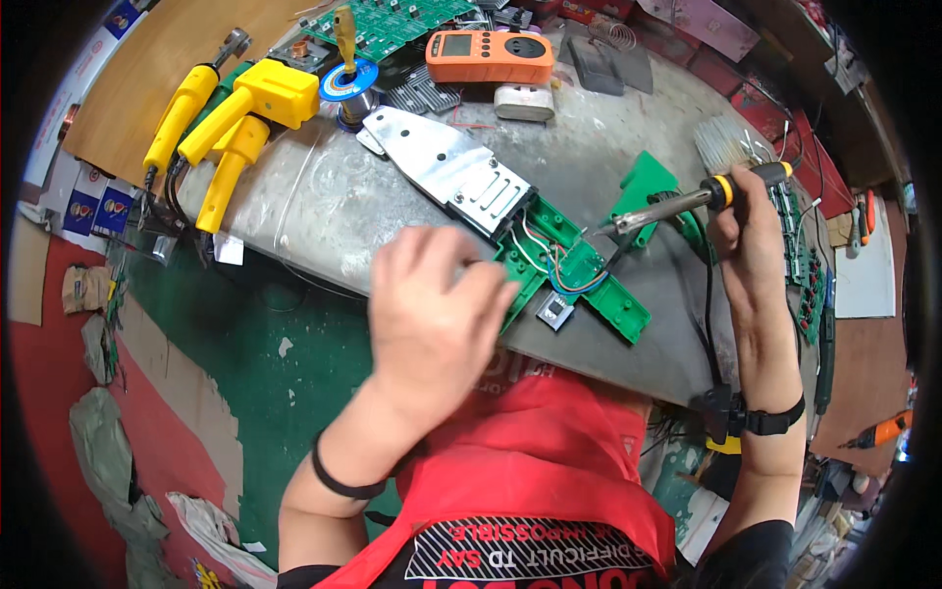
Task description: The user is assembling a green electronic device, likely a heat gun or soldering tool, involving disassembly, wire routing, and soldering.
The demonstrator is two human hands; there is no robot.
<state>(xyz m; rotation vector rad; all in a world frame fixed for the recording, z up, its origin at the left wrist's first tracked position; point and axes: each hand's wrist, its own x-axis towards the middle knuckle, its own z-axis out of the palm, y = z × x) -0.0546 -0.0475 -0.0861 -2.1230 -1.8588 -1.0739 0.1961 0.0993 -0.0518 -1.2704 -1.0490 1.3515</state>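
Note:
My right hand (745,221) grips a soldering iron (677,207) by its black and yellow handle, its metal tip pointing left. Below the tip lies an opened green plastic housing (618,307) with thin white, blue and other wires running inside. A flat metal guide plate (451,157) with slots and holes extends from the housing toward the upper left. Beside the housing's near edge is a small silver and black part (555,311). My left hand (429,309) hovers at the housing's left side, its fingers bent and smeared by motion; whatever they hold, if anything, is unclear.
Yellow corded tools (285,93) lie at the left. Behind the plate stand a solder spool (351,82), an orange meter (491,57) and green circuit boards (392,27). A green plastic piece (648,187) sits beyond the iron. The iron's black cord (708,304) hangs by my right forearm.

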